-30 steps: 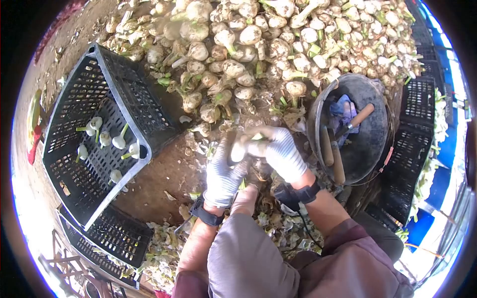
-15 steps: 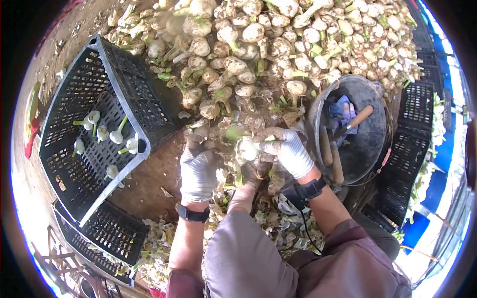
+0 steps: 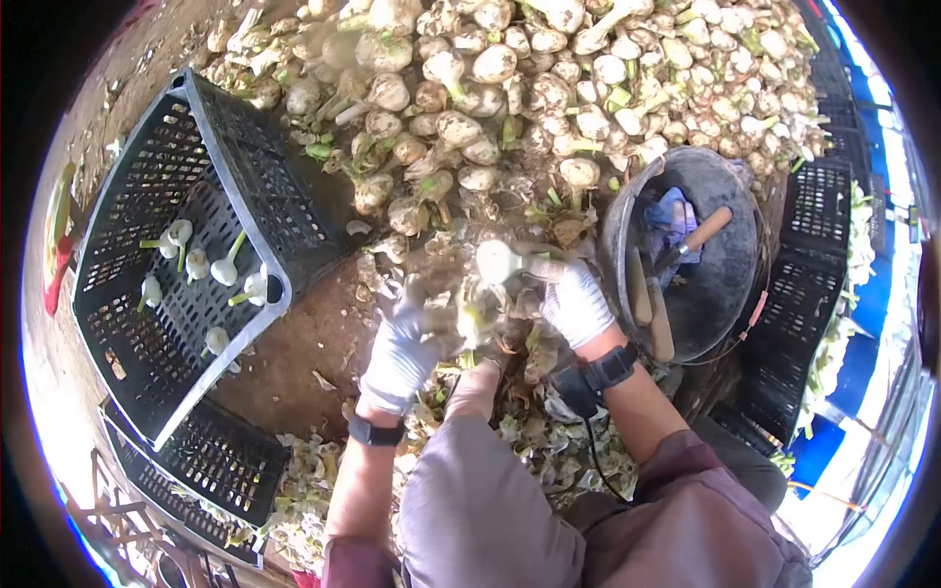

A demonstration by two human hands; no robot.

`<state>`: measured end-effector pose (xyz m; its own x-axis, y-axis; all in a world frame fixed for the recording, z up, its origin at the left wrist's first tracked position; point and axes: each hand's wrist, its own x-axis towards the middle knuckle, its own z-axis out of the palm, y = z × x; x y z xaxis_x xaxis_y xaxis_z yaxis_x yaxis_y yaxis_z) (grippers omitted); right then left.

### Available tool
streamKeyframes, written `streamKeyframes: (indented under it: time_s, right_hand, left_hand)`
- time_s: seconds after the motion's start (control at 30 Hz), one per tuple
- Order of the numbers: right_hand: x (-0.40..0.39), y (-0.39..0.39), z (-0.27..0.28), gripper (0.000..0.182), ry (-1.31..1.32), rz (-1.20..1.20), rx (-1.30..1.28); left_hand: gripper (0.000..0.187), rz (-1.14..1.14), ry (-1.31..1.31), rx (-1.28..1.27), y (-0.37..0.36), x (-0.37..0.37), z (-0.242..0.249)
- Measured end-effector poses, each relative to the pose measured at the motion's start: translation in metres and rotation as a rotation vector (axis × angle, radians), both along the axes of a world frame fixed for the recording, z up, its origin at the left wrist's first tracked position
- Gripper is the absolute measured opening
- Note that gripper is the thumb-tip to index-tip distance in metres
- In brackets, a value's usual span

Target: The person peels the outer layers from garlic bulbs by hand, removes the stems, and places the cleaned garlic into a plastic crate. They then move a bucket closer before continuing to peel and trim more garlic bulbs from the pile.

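Note:
My right hand [image 3: 571, 300], in a whitish glove with bare-looking dirty fingertips, pinches a clean white garlic bulb [image 3: 495, 262] in front of me. My left hand [image 3: 400, 353], gloved the same way, is left of the bulb, its fingers blurred by motion near loose pale peelings [image 3: 474, 312]; what it holds, if anything, cannot be made out. Beyond both hands lies a large heap of soil-stained garlic bulbs [image 3: 456, 127] with stems.
At the left stands a tilted black crate [image 3: 235, 186] with several white bulbs inside, above another crate [image 3: 211, 461]. A dark bucket [image 3: 720, 304] at the right holds wooden-handled tools [image 3: 706, 230] and a purple-blue cloth [image 3: 670, 218]. Peelings [image 3: 559, 446] surround my foot.
The white bulb has moved slightly up and now shows its round face. My left hand has shifted a little right and down, its fingers tilted toward the peelings.

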<state>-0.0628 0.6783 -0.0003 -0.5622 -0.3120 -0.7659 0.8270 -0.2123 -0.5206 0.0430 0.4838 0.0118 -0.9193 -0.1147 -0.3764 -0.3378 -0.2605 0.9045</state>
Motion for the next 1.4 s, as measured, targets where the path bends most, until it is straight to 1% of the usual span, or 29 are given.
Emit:
streamKeyframes:
  time_s: [0.03,0.07,0.13,0.17,0.23,0.27,0.3,0.33,0.4,0.43,0.47,0.5,0.53,0.6,0.67,0.7,0.73,0.83,0.87,0.93,1.0,1.07,1.1,1.13,1.2,1.27,1.33,1.37,1.4]
  right_hand:
    - [-0.002,0.009,-0.011,0.028,-0.01,0.016,-0.044]
    - [-0.003,0.012,-0.011,0.028,-0.01,0.016,-0.042]
    - [-0.006,0.012,-0.01,0.027,-0.071,0.012,-0.015]
    - [-0.006,0.005,-0.006,0.027,-0.077,0.014,-0.015]
    - [-0.005,-0.022,0.02,0.033,0.548,0.252,0.133]
    - [-0.014,-0.036,0.051,0.036,0.124,0.161,-0.267]
    - [-0.013,-0.048,0.061,0.035,0.182,0.226,-0.327]
    - [-0.011,-0.058,0.065,0.034,0.242,0.293,-0.387]
    - [0.001,-0.061,0.028,0.031,0.845,0.68,-0.055]
    - [0.007,-0.059,0.011,0.03,0.685,1.022,0.173]
    - [0.022,-0.049,-0.014,0.027,1.212,1.159,0.443]
    - [0.031,-0.047,-0.026,0.022,1.2,1.494,0.645]
    - [0.04,-0.039,-0.038,0.02,1.275,1.581,0.729]
    - [0.045,-0.029,-0.058,0.019,1.09,1.455,0.752]
    - [0.037,-0.021,-0.067,0.018,1.045,1.013,0.674]
    - [0.031,-0.021,-0.055,0.019,0.881,0.851,0.617]
    - [0.027,-0.014,-0.062,0.019,0.884,0.761,0.589]
    - [0.009,-0.011,-0.032,0.018,0.57,0.576,0.499]
    - [0.009,-0.007,-0.03,0.018,0.566,0.579,0.505]
    - [0.008,0.003,-0.026,0.019,0.885,0.741,0.218]
    - [-0.004,0.011,-0.025,0.023,1.177,0.786,0.476]
    - [0.0,0.02,-0.035,0.027,1.247,0.7,1.131]
    - [-0.001,0.025,-0.044,0.034,1.097,0.886,1.261]
    - [0.002,0.029,-0.051,0.034,1.096,0.886,1.258]
    - [0.003,0.03,-0.049,0.037,1.018,1.019,1.233]
    - [-0.005,0.034,-0.048,0.042,0.936,0.984,1.137]
    - [-0.006,0.033,-0.046,0.042,0.838,0.697,0.807]
    - [-0.005,0.019,-0.026,0.04,0.839,0.693,0.801]
    - [0.002,0.013,-0.029,0.044,1.042,0.591,0.693]
  left_hand:
    - [0.014,-0.297,0.007,-0.574,-0.009,0.009,-0.011]
    - [0.014,-0.298,0.007,-0.572,-0.011,0.017,-0.014]
    - [0.013,-0.542,-0.137,-1.165,-0.016,0.036,-0.019]
    - [0.023,-0.675,-0.227,-1.296,-0.024,0.052,-0.037]
    - [0.022,-0.623,-0.393,-1.174,-0.031,0.064,-0.041]
    - [0.02,-0.646,-0.528,-1.133,-0.034,0.061,-0.032]
    - [0.022,-0.606,-0.499,-1.196,-0.034,0.062,-0.025]
    - [0.022,-0.611,-0.503,-1.195,-0.034,0.065,-0.026]
    - [0.029,-0.359,-0.25,-1.572,-0.036,0.065,-0.032]
    - [0.029,-0.275,-0.268,-1.437,-0.036,0.057,-0.025]
    - [0.029,-0.276,-0.269,-1.434,-0.038,0.055,-0.029]
    - [0.03,-0.201,-0.225,-1.265,-0.04,0.055,-0.035]
    - [0.032,-0.127,-0.182,-1.097,-0.041,0.054,-0.04]
    - [0.033,-0.053,-0.172,-0.945,-0.033,0.046,-0.035]
    - [0.029,0.152,-0.226,-0.56,-0.022,0.036,-0.021]
    - [0.027,0.176,-0.173,-0.588,-0.018,0.035,-0.024]
    - [0.027,0.177,-0.168,-0.585,-0.015,0.033,-0.028]
    - [0.012,0.158,-0.178,-0.532,-0.014,0.03,-0.035]
    - [0.012,0.156,-0.181,-0.526,-0.016,0.033,-0.037]
    - [0.011,-0.019,-0.138,-0.8,-0.019,0.035,-0.04]
    - [0.013,0.025,-0.155,-0.755,-0.015,0.03,-0.036]
    - [0.015,-0.025,-0.017,-1.103,-0.016,0.029,-0.035]
    - [0.017,0.016,0.008,-1.051,-0.016,0.029,-0.038]
    - [0.017,0.014,0.006,-1.053,-0.016,0.028,-0.039]
    - [0.018,0.005,-0.067,-0.728,-0.011,0.021,-0.035]
    - [0.02,0.014,-0.143,-0.533,0.0,0.012,-0.033]
    - [0.022,0.01,-0.225,-0.406,0.012,0.001,-0.03]
    - [0.027,0.021,-0.239,-0.3,0.016,-0.007,-0.023]
    - [0.039,-0.039,-0.336,-0.197,0.017,-0.014,-0.02]
